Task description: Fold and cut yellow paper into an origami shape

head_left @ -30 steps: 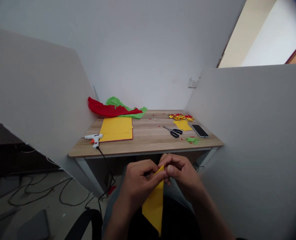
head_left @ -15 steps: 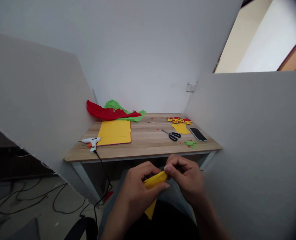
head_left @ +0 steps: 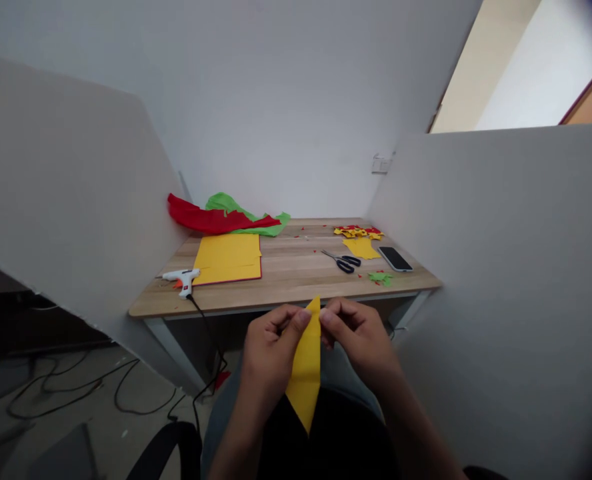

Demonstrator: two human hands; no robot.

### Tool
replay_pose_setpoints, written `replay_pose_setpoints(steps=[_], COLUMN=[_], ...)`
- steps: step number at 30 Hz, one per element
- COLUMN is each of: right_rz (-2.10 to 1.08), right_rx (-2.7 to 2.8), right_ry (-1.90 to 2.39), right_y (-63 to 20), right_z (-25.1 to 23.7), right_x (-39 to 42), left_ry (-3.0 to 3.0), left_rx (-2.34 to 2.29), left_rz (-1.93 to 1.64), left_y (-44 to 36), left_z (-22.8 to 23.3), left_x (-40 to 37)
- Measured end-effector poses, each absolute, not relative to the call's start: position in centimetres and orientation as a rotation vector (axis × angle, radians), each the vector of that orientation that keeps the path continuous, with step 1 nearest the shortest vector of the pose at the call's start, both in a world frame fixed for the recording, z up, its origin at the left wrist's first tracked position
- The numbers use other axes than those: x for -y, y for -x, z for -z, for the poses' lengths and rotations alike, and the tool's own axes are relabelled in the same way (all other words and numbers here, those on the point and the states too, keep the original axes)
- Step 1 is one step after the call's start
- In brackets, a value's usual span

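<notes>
Yellow paper (head_left: pixel 306 370) pinched between both hands, just short of desk edge (head_left: pixel 286 304).

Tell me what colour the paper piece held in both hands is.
Yellow; the paper piece shows clearly in the head view, pinched between left hand and right hand.

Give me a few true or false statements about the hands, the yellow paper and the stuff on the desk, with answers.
1. Both hands, left hand and right hand, pinch the yellow paper. True.
2. The scissors lie on the floor. False: they lie on the desk.
3. The glue gun sits near the desk's left edge. True.
4. The phone lies beside the glue gun. False: it lies at the desk's right side.
</notes>
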State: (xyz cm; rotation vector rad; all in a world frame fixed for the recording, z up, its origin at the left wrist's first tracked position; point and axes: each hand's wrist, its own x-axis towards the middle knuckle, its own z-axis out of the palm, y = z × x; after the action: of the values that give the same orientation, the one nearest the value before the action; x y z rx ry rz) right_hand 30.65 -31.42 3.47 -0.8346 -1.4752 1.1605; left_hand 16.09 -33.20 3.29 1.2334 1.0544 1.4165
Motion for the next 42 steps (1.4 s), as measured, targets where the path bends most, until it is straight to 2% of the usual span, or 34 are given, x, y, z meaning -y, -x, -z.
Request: replay_pose_setpoints(steps=[5, 11, 18, 21, 28, 32, 37, 42], right_rz=[-1.106, -0.983, -0.899, -0.959, -1.353, -1.302, -1.245, -1.288], right_rx=[1.493, 1.547, 1.808, 1.855, 1.554, 1.548, 1.571, 1.543], right_ry=[0.875, 0.889, 0.867, 0.892, 0.854, 0.915, 0.945, 0.954], right_y=[-30.2, -30.6, -31.1, -31.0, -29.8, -30.0, -30.4, -29.9], right_z=[-3.0, -2.7, -3.3, -3.3, -2.2, -2.2, -2.1, -1.7], right_x=[31.7, 31.5, 31.5, 31.4, 30.4, 30.4, 30.4, 30.3], left_ry=[-1.359, -1.231, -1.380, -1.371, -1.242, -1.232, -1.260, -1.127], left_rx=[-1.087, -0.940, -1.019, -1.045, -1.124, -1.155, -1.074, -1.107], left_rz=[-1.571, -1.397, -1.362, -1.394, -1.574, -1.555, -1.299, -1.465], left_y=[-16.1, -15.8, -15.4, -15.4, -15.6, -15.3, -14.6, -14.6], left_z=[-2.8, -2.4, -3.5, -3.5, -2.8, -2.5, -1.7, -1.4], left_x=[33.3, 33.0, 32.9, 32.7, 31.2, 31.2, 31.6, 31.3])
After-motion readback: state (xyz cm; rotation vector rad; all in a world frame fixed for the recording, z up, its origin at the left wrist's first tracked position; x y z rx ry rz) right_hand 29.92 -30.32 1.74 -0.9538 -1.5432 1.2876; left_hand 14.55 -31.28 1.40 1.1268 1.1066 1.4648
